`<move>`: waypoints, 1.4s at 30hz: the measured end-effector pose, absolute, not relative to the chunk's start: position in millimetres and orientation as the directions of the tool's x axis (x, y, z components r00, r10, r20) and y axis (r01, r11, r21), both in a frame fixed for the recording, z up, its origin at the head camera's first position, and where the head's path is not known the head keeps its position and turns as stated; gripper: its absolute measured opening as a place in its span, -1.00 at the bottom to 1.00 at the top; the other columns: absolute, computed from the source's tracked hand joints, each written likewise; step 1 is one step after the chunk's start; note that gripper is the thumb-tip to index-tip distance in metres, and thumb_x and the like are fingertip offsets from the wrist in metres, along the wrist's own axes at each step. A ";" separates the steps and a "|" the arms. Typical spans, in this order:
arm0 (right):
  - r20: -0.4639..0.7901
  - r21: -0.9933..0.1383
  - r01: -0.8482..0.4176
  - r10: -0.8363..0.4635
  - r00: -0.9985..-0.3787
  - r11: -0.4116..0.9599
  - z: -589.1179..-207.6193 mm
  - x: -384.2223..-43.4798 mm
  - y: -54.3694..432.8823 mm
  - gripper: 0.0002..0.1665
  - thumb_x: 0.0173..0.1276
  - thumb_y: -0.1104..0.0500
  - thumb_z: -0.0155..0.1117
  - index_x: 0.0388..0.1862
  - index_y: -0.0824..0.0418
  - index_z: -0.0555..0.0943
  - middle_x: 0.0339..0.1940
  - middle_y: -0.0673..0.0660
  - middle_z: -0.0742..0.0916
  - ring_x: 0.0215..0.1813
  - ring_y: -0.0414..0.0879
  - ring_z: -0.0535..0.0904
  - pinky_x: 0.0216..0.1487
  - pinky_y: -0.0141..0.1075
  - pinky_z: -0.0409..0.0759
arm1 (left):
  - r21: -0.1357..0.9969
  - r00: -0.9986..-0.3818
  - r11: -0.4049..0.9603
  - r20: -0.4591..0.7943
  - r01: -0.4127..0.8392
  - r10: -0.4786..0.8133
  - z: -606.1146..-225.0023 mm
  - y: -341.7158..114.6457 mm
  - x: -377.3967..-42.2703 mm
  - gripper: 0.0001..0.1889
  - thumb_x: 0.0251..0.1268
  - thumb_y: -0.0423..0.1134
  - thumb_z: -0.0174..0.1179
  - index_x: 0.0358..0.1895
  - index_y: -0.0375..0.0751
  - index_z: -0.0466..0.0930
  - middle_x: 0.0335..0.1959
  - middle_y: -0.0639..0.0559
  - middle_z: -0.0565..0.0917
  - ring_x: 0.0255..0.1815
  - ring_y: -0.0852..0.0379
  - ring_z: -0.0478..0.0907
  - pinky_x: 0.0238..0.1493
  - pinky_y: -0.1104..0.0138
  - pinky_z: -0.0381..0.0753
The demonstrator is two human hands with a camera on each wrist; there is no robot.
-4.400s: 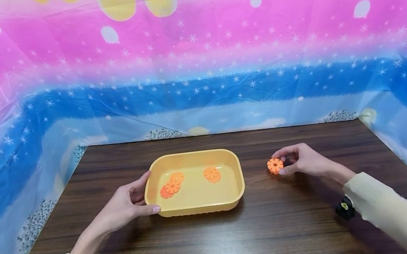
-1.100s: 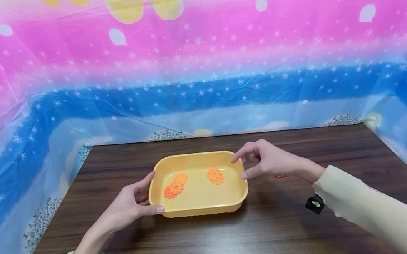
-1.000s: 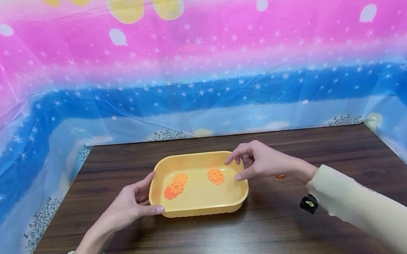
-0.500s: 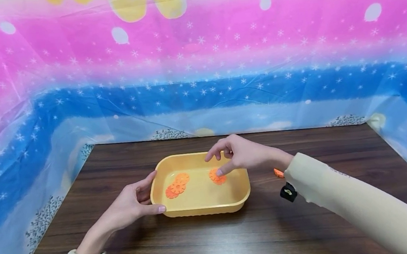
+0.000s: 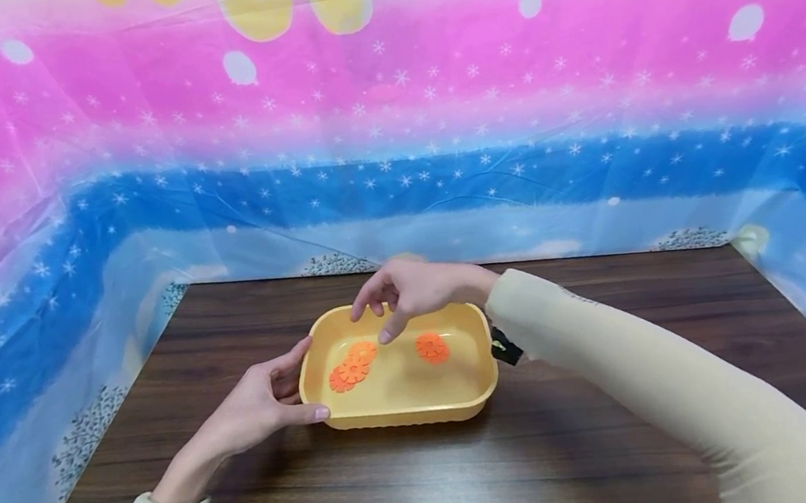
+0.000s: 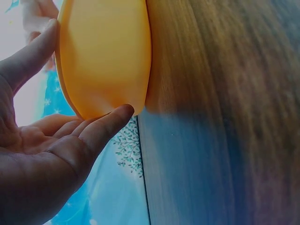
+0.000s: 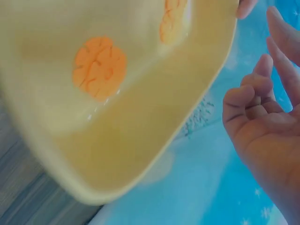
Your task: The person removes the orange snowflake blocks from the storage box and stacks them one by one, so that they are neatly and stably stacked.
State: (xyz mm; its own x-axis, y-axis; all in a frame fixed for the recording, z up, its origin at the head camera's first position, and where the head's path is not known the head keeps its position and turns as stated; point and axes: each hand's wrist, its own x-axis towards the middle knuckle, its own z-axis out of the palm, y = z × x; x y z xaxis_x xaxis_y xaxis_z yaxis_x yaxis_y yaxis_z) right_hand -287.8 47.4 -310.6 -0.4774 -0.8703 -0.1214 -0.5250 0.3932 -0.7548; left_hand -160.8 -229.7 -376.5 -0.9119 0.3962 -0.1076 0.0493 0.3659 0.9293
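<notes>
A yellow plastic tub (image 5: 403,419) stands on the table, with orange flower-shaped discs on its floor. One overlapping cluster (image 5: 352,368) lies at the left and a smaller pile of discs (image 5: 432,348) at the right. My left hand (image 5: 252,405) grips the tub's left end, thumb at the near corner and fingers along the side; the left wrist view also shows these fingers (image 6: 101,129) against the tub. Over the tub's far part hovers my right hand (image 5: 415,287), thumb and index finger apart, nothing between them. In the right wrist view that hand (image 7: 267,122) is beside the tub.
The dark wooden table (image 5: 414,482) extends around the tub. A patterned cloth (image 5: 395,178) in pink and blue stands along the back and both sides. My right sleeve (image 5: 631,350) crosses over the table right of the tub.
My right hand has let go of an orange disc on the table and moved left over the tub. That disc is now hidden behind the right sleeve. The left hand keeps its grip.
</notes>
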 end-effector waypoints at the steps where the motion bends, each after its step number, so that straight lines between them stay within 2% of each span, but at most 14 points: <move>1: -0.133 -0.757 -0.520 -0.871 -0.472 0.397 -312.0 -289.0 43.4 -0.48 0.26 0.27 0.59 0.21 0.17 0.72 -0.23 0.12 0.62 -0.48 -0.11 0.34 -0.38 -0.39 0.36 | 0.929 -0.910 0.366 -0.108 0.050 0.399 -376.5 -229.6 -161.1 0.11 0.23 -0.30 0.52 0.67 -0.39 -0.10 0.67 -0.37 0.01 0.53 -0.32 0.29 0.28 0.17 0.61; 6: -0.167 -0.792 -0.471 -0.880 -0.446 0.389 -319.4 -291.7 27.9 -0.50 0.28 0.29 0.56 0.21 0.22 0.71 -0.24 0.23 0.58 -0.50 -0.12 0.33 -0.40 -0.39 0.35 | 0.932 -0.906 0.359 -0.105 0.054 0.410 -376.9 -229.0 -163.2 0.10 0.24 -0.31 0.52 0.67 -0.39 -0.10 0.67 -0.38 0.02 0.53 -0.33 0.30 0.26 0.17 0.63; 12: -0.194 -0.800 -0.443 -0.872 -0.449 0.406 -328.9 -295.4 17.2 -0.52 0.28 0.32 0.55 0.20 0.24 0.72 -0.33 0.07 0.58 -0.51 -0.14 0.39 -0.48 -0.38 0.40 | 0.934 -0.905 0.352 -0.103 0.054 0.412 -378.3 -229.8 -163.7 0.10 0.24 -0.31 0.52 0.68 -0.37 -0.10 0.67 -0.38 0.02 0.52 -0.33 0.30 0.25 0.18 0.64; 18: -0.228 -0.814 -0.403 -0.868 -0.442 0.419 -340.2 -298.6 11.5 -0.48 0.28 0.36 0.53 0.23 0.33 0.68 -0.39 0.06 0.58 -0.43 -0.15 0.46 -0.45 -0.32 0.51 | 0.933 -0.907 0.357 -0.113 0.043 0.405 -377.7 -229.7 -163.6 0.11 0.22 -0.30 0.53 0.68 -0.36 -0.10 0.66 -0.37 0.06 0.52 -0.32 0.31 0.27 0.17 0.63; 22: -0.258 -0.808 -0.396 -0.867 -0.427 0.436 -348.9 -297.7 8.4 -0.48 0.26 0.37 0.54 0.22 0.34 0.68 -0.42 0.08 0.59 -0.44 -0.18 0.43 -0.46 -0.31 0.47 | 0.931 -0.909 0.363 -0.118 0.039 0.400 -377.4 -229.6 -163.0 0.11 0.23 -0.30 0.52 0.68 -0.36 -0.10 0.66 -0.38 0.08 0.52 -0.32 0.31 0.27 0.16 0.63; 26: -0.273 -0.787 -0.413 -0.859 -0.433 0.458 -357.3 -295.2 6.4 -0.48 0.24 0.41 0.54 0.21 0.33 0.69 -0.43 0.07 0.62 -0.47 -0.19 0.40 -0.50 -0.40 0.37 | 0.928 -0.911 0.371 -0.120 0.038 0.394 -377.3 -229.7 -162.6 0.11 0.23 -0.30 0.52 0.68 -0.36 -0.10 0.64 -0.38 0.12 0.51 -0.31 0.33 0.28 0.16 0.62; 34: -0.266 -0.726 -0.496 -0.860 -0.436 0.476 -370.4 -291.9 3.5 -0.45 0.19 0.40 0.59 0.19 0.32 0.70 -0.47 0.08 0.61 -0.43 -0.21 0.44 -0.31 -0.46 0.42 | 0.925 -0.914 0.379 -0.118 0.041 0.388 -376.5 -230.0 -161.4 0.12 0.21 -0.29 0.53 0.68 -0.38 -0.09 0.64 -0.39 0.13 0.50 -0.31 0.35 0.29 0.17 0.61; 42: -0.249 -0.720 -0.513 -0.864 -0.438 0.468 -376.3 -290.2 1.1 -0.47 0.25 0.44 0.52 0.22 0.36 0.68 -0.52 0.06 0.59 -0.46 -0.21 0.43 -0.24 -0.47 0.48 | 0.929 -0.915 0.368 -0.129 0.023 0.383 -376.5 -230.3 -161.0 0.11 0.22 -0.32 0.52 0.68 -0.36 -0.10 0.66 -0.37 0.08 0.52 -0.31 0.32 0.29 0.18 0.60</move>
State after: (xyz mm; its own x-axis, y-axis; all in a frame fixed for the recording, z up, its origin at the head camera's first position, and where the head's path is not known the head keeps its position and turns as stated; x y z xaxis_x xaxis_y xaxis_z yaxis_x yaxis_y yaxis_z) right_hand -290.2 1.1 -376.3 -0.4377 -0.8639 -0.2491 -0.5132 0.4675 -0.7197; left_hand -161.0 -230.3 -376.5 -0.9148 0.3828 -0.1290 0.0231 0.3684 0.9294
